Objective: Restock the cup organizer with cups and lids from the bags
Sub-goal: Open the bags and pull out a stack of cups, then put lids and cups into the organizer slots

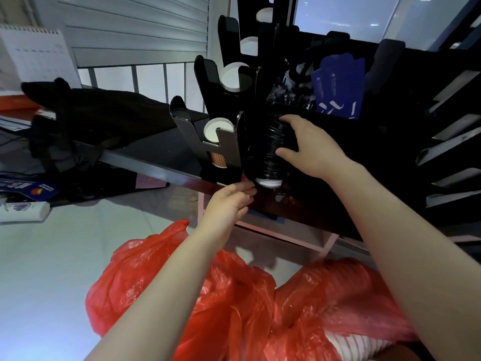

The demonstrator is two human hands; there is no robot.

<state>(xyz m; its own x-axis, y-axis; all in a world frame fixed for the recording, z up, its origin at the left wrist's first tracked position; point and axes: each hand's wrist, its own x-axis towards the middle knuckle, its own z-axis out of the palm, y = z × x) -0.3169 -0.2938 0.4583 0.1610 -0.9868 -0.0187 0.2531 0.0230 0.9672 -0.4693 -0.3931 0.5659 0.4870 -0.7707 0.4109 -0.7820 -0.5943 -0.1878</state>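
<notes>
While the right hand grips black lids, blue packets' print blurs.

Print on the blue packets and wall calendar is too blurred to read.

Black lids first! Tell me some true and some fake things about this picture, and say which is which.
The right hand grips the stack of black lids. True.
The bags are green. False: they are red.
White cups sit in the black organizer. True.
The left hand is deep inside a bag. False: it is raised by the stack's lower end.
</notes>
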